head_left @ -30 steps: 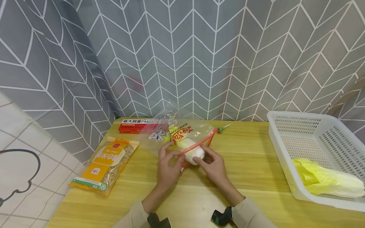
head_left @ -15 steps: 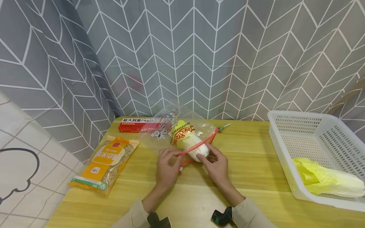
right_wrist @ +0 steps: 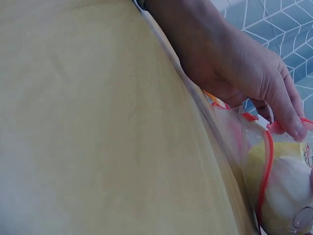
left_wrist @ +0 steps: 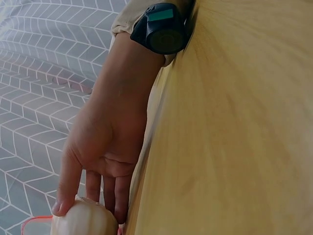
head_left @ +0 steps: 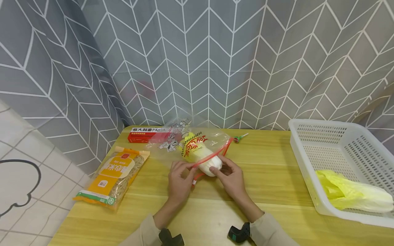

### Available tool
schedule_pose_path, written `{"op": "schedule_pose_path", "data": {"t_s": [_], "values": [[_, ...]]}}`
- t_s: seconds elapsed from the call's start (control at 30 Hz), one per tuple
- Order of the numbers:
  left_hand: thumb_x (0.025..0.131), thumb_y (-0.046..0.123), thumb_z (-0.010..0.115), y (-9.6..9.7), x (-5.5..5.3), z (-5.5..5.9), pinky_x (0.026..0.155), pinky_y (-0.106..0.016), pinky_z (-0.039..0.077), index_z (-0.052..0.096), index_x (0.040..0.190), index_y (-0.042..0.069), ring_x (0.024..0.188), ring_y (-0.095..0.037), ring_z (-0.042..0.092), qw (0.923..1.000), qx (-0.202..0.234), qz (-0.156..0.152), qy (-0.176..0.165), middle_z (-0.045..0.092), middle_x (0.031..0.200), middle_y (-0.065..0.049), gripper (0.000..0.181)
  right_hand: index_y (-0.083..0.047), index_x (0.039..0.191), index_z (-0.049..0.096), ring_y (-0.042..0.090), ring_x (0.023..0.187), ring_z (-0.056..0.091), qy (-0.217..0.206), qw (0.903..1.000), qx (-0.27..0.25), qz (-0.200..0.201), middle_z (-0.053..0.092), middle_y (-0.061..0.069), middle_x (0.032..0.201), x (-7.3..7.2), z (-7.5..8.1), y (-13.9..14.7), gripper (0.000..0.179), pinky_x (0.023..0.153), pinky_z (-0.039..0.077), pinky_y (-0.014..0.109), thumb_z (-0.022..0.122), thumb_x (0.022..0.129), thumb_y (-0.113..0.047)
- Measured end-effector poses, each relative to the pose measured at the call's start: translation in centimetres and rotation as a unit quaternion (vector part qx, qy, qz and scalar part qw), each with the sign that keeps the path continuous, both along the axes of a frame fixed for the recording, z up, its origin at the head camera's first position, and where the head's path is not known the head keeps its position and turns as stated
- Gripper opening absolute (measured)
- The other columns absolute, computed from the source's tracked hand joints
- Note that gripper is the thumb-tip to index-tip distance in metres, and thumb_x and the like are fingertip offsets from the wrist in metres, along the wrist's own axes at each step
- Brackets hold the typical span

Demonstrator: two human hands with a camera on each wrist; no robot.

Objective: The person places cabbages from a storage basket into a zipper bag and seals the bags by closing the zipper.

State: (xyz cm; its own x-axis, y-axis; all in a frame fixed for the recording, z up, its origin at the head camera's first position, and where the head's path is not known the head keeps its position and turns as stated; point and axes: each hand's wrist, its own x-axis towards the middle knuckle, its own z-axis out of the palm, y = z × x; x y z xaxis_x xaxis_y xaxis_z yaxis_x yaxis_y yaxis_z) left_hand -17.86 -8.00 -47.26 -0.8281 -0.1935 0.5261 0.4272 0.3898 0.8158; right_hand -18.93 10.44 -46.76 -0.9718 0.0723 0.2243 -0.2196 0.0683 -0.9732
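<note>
A small napa cabbage (head_left: 211, 166) lies mostly inside a clear zip bag (head_left: 220, 137) with a red zip edge and printed lettering, its white base sticking out of the mouth. My left hand (head_left: 180, 180) pinches the red edge at the near left of the mouth. My right hand (head_left: 233, 178) holds the cabbage's base, thumb on top and fingers at the far side. The left wrist view shows the right hand (left_wrist: 110, 139) on the pale base (left_wrist: 83, 220). In the right wrist view, the left hand (right_wrist: 249, 71) pinches the red edge above the cabbage (right_wrist: 288, 188).
An orange-and-clear food packet (head_left: 114, 177) lies left, with a red pasta box (head_left: 143, 137) behind it, partly under the bag. A wrapped lollipop (head_left: 237, 139) touches or nearly touches the bag's right corner. At right, a white plastic basket (head_left: 303, 171) holds another napa cabbage (head_left: 354, 194).
The cabbage and right hand shifted slightly right and away half a second ago, then back a little toward me. The bag's mouth moved with them. The left hand keeps its pinch.
</note>
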Motion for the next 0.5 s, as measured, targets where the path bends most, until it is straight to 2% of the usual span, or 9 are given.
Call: {"op": "schedule_pose_path", "data": {"t_s": [0.13,0.33,0.5], "values": [[0.087,0.017,0.081,-0.1,0.0,0.0,0.084,-0.023,0.043,0.080,0.093,0.018,0.093,-0.010,0.054,1.0000,0.002,-0.001,0.007,0.070,0.087,0.008,0.007,-0.005,0.130,0.068,0.013,0.095,0.071,-0.009,0.9997,0.012,0.019,0.071,0.021,0.120,-0.2,0.3,-0.3,0.050,0.081,0.057,0.020,0.083,0.082,-0.005],[0.086,0.015,0.081,-0.1,0.0,0.0,0.085,-0.023,0.042,0.080,0.092,0.017,0.092,-0.012,0.054,0.9996,0.010,-0.006,0.026,0.071,0.087,0.007,0.006,-0.005,0.127,0.069,0.019,0.089,0.072,-0.004,0.9992,0.033,0.024,0.071,0.019,0.117,-0.5,0.9,-0.8,0.048,0.077,0.057,0.020,0.085,0.081,-0.007],[0.087,0.012,0.080,0.0,0.0,0.0,0.087,-0.022,0.043,0.080,0.094,0.016,0.094,-0.013,0.056,0.9986,0.025,-0.021,0.041,0.072,0.089,0.004,0.008,-0.005,0.121,0.071,0.013,0.090,0.068,-0.015,0.9998,-0.010,0.004,0.073,0.016,0.112,-1.1,1.3,-1.9,0.038,0.077,0.056,0.020,0.082,0.084,-0.008]]}}
